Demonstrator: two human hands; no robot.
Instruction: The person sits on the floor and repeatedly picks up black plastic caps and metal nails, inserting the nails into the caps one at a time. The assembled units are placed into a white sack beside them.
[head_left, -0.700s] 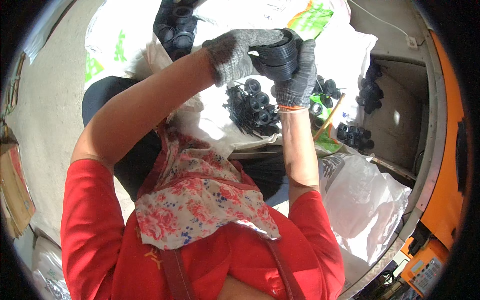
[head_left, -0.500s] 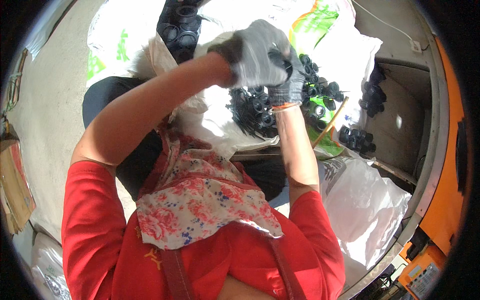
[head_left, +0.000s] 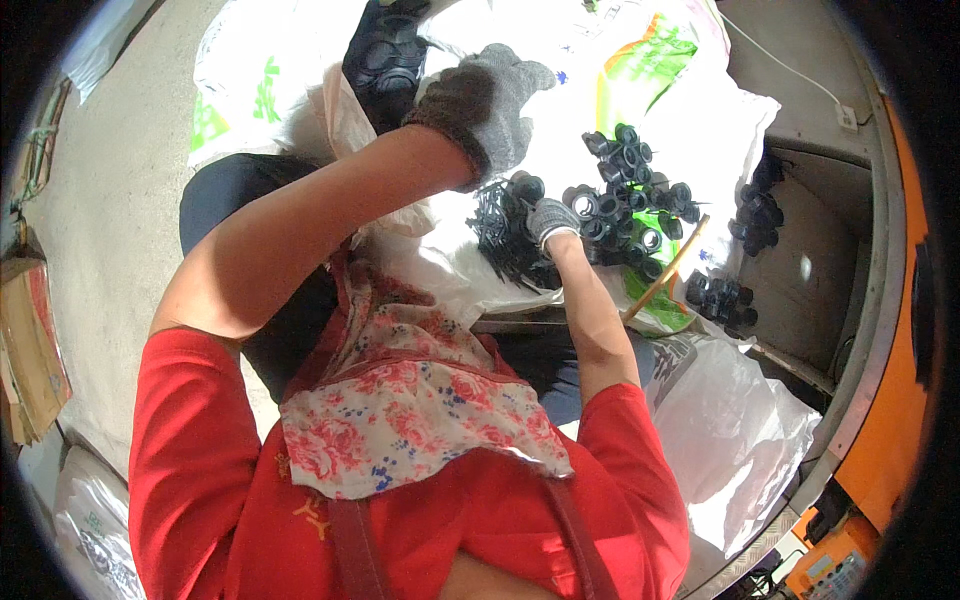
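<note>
My left hand (head_left: 485,108), in a dark grey knit glove, is raised over the white sacking with its fingers curled. Whatever it may hold does not show. My right hand (head_left: 553,218), gloved too, reaches down among the black plastic parts, and its fingertips are hidden there. Beside it on the left lies a heap of thin black plastic strips (head_left: 505,235) mixed with ring-shaped pieces. To its right spreads a cluster of black plastic rings (head_left: 625,205). Larger black round parts (head_left: 390,55) sit behind my left wrist.
A wooden stick (head_left: 668,270) leans at the right of the rings. More black parts (head_left: 722,300) lie along the right edge of the white sack (head_left: 560,120). A clear plastic bag (head_left: 740,430) rests at the lower right, near an orange machine (head_left: 900,400). Cardboard (head_left: 32,350) stands far left.
My hands were together over the sack with a black ring-like piece between them. Now they are apart: the right has dropped toward me into the parts, and the left stays raised, slightly left.
</note>
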